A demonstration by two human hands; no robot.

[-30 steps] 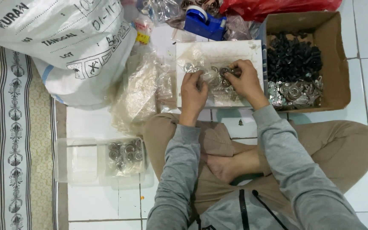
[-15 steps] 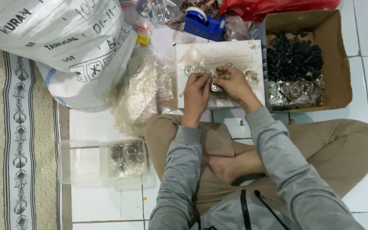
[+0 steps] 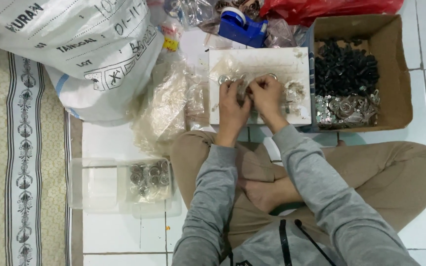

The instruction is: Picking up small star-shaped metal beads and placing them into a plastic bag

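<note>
We are working a small clear plastic bag [image 3: 243, 89] of little metal parts, pinched between both hands over the white board [image 3: 292, 61] that is lying on the floor in front of our crossed legs. The bag is mostly hidden by our fingers, so its long axis and which way its mouth is facing are hard to call; it seems to be running roughly left-right between the two grips. Left hand [image 3: 232, 101] is closed on the bag's left side, right hand [image 3: 267, 96] is closed on its right side, thumbs nearly touching. To do this well, we judge: keeping the bag low over the board so dropped parts are landing there, and keeping the grips close together. Outward: metal rings [image 3: 225, 78] are lying on the board, a cardboard box [image 3: 398, 74] of black and silvery parts is sitting to the right, a blue tape dispenser [image 3: 240, 27] beyond, and a clear tray [image 3: 94, 184] of packed bags to our left.
</note>
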